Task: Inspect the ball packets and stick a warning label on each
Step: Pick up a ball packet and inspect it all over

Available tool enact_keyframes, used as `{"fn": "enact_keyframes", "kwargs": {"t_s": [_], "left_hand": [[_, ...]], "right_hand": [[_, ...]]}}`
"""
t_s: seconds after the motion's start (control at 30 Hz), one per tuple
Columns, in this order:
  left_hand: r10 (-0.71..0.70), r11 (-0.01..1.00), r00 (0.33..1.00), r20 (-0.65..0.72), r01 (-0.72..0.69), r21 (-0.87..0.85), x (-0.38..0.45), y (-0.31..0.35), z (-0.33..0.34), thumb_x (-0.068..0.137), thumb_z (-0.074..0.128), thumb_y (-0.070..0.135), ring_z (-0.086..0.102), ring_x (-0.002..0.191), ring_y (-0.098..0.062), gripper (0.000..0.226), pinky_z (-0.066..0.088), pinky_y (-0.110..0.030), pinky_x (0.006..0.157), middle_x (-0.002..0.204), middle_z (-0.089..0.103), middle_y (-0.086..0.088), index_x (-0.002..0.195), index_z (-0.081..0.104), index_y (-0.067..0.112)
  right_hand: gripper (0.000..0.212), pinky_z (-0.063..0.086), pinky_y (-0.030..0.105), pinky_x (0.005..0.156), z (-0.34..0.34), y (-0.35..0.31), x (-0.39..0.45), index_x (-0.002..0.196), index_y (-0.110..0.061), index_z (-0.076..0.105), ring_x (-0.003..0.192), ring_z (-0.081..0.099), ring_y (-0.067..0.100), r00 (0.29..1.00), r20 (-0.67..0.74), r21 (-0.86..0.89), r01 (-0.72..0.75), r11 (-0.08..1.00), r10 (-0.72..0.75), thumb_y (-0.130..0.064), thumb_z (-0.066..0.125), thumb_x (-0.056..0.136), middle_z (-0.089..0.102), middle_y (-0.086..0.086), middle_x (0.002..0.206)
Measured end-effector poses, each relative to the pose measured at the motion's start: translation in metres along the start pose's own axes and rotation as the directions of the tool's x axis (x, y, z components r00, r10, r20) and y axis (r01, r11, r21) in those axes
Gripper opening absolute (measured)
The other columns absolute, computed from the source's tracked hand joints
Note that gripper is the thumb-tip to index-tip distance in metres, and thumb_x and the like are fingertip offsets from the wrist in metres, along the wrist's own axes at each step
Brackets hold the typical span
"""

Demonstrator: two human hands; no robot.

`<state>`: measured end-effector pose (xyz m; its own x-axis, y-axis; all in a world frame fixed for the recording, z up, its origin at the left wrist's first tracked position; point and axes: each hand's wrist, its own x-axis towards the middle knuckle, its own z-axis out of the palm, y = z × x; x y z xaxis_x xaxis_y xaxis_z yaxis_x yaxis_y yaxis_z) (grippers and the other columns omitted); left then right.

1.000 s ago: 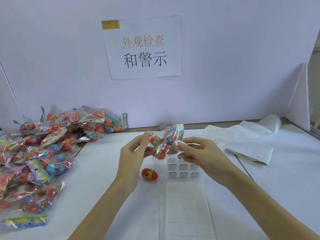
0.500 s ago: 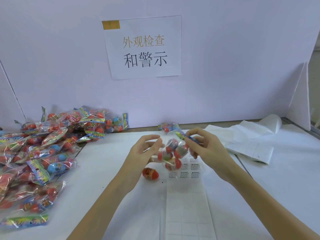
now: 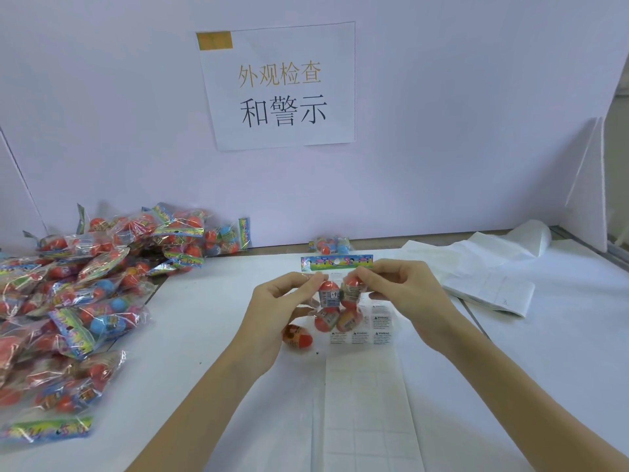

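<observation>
Turned upright since 0.5 s ago, the packet (image 3: 335, 301) now hangs with its printed header card (image 3: 336, 262) level at the top, where before it sat twisted and tilted between the hands. Left hand (image 3: 272, 313) pinches the clear film at the packet's left side, thumb and forefinger closed on it; right hand (image 3: 405, 294) pinches the right side near the upper balls, fingers curled. The packet hangs in the air above the far end of the label sheet (image 3: 360, 330), where a few printed warning labels remain; the nearer part of the sheet looks already peeled bare.

Risks from here, as I judge them: the film is slick and crinkled, so a label pressed over a bulge between balls may wrinkle or lift at a corner. Letting go with 1 hand to peel a label leaves the packet hanging from a single pinch, and it may swing or slip. 1 loose ball (image 3: 296, 336) lies on the table (image 3: 211, 321) just beside the sheet, and a knock could send it rolling. Unchecked packets (image 3: 68, 301) are piled at the left, and 1 more packet (image 3: 329, 244) lies by the back wall; a finished packet dropped near either could get mixed in.
</observation>
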<state>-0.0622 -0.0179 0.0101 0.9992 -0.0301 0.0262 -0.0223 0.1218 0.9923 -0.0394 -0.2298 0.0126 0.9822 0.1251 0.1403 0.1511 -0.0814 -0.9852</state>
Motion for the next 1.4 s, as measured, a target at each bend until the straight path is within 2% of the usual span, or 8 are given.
{"fn": "enact_keyframes", "kwargs": {"t_s": [0.17, 0.27, 0.37, 0.47, 0.67, 1.0, 1.2, 1.4], "left_hand": [[0.002, 0.998, 0.999, -0.053, -0.005, -0.056, 0.001, -0.004, 0.001, 0.076, 0.079, 0.038, 0.074, 0.081, -0.019, 0.032, 0.059, -0.024, 0.071, 0.103, 0.080, -0.011, 0.099, 0.085, 0.017], [0.039, 0.990, 0.997, -0.061, -0.046, -0.134, 0.001, -0.005, -0.001, 0.079, 0.079, 0.028, 0.075, 0.090, -0.019, 0.029, 0.060, -0.023, 0.079, 0.103, 0.079, -0.015, 0.097, 0.083, 0.006], [0.032, 0.988, 1.000, -0.001, -0.031, -0.149, 0.002, -0.002, -0.002, 0.082, 0.076, 0.030, 0.073, 0.096, -0.023, 0.032, 0.061, -0.029, 0.083, 0.106, 0.077, -0.015, 0.100, 0.081, 0.004], [0.005, 0.996, 0.999, 0.050, -0.001, -0.091, 0.002, 0.001, -0.004, 0.080, 0.076, 0.045, 0.068, 0.094, -0.024, 0.044, 0.057, -0.038, 0.089, 0.105, 0.073, -0.011, 0.109, 0.080, 0.013], [0.083, 0.990, 0.996, 0.012, -0.084, 0.109, 0.000, -0.001, -0.005, 0.075, 0.080, 0.041, 0.068, 0.083, -0.019, 0.028, 0.055, -0.027, 0.075, 0.096, 0.077, -0.016, 0.090, 0.083, 0.017], [0.197, 0.976, 0.966, -0.168, -0.177, 0.124, 0.004, -0.002, -0.002, 0.064, 0.081, 0.053, 0.067, 0.066, -0.007, 0.033, 0.053, -0.015, 0.063, 0.076, 0.077, 0.000, 0.079, 0.084, 0.024], [0.184, 0.983, 0.941, -0.284, -0.171, 0.070, 0.007, -0.005, -0.010, 0.081, 0.079, 0.044, 0.068, 0.069, -0.009, 0.021, 0.053, -0.013, 0.063, 0.080, 0.077, 0.001, 0.085, 0.084, 0.024], [0.110, 0.994, 0.988, -0.108, -0.107, 0.035, 0.008, -0.005, -0.011, 0.081, 0.078, 0.052, 0.075, 0.099, -0.021, 0.039, 0.055, -0.029, 0.094, 0.104, 0.078, -0.004, 0.109, 0.077, 0.024]], "right_hand": [[0.029, 0.060, 0.029, 0.089, 0.005, -0.001, -0.004, 0.111, -0.013, 0.076, 0.097, 0.076, 0.026, 0.989, 0.138, 0.100, -0.067, 0.993, 0.053, -0.038, 0.067, 0.099, 0.080, 0.008, 0.104], [0.043, 0.057, 0.027, 0.084, 0.009, -0.002, -0.009, 0.121, -0.018, 0.068, 0.088, 0.074, 0.016, 0.962, 0.249, 0.006, -0.117, 0.993, 0.112, -0.045, 0.075, 0.089, 0.081, 0.005, 0.100], [0.029, 0.056, 0.027, 0.078, 0.006, -0.005, -0.008, 0.111, -0.017, 0.071, 0.082, 0.069, 0.017, 0.975, 0.200, 0.010, -0.101, 0.995, 0.097, -0.035, 0.081, 0.091, 0.080, 0.008, 0.094], [0.031, 0.054, 0.032, 0.080, 0.001, -0.007, -0.009, 0.103, -0.023, 0.077, 0.087, 0.071, 0.018, 0.967, 0.245, -0.052, -0.057, 0.997, 0.068, -0.046, 0.083, 0.085, 0.079, 0.007, 0.097], [0.042, 0.048, 0.018, 0.065, 0.002, -0.010, -0.011, 0.085, -0.025, 0.081, 0.072, 0.067, 0.008, 0.962, 0.254, -0.176, -0.050, 0.983, 0.095, -0.064, 0.067, 0.088, 0.077, -0.003, 0.083], [0.048, 0.057, 0.033, 0.070, 0.008, -0.006, -0.010, 0.104, -0.006, 0.080, 0.072, 0.070, 0.020, 0.987, 0.157, -0.160, -0.014, 0.987, 0.040, -0.035, 0.044, 0.111, 0.078, 0.010, 0.087], [0.030, 0.060, 0.029, 0.073, 0.010, -0.007, -0.014, 0.124, -0.019, 0.072, 0.090, 0.078, 0.028, 0.927, 0.360, -0.039, -0.098, 0.994, 0.105, -0.039, 0.060, 0.104, 0.079, 0.013, 0.103], [0.017, 0.059, 0.024, 0.073, 0.005, -0.003, -0.008, 0.115, -0.005, 0.070, 0.092, 0.078, 0.031, 0.982, 0.190, 0.162, -0.049, 0.985, 0.018, -0.016, 0.066, 0.102, 0.079, 0.018, 0.100]]}}
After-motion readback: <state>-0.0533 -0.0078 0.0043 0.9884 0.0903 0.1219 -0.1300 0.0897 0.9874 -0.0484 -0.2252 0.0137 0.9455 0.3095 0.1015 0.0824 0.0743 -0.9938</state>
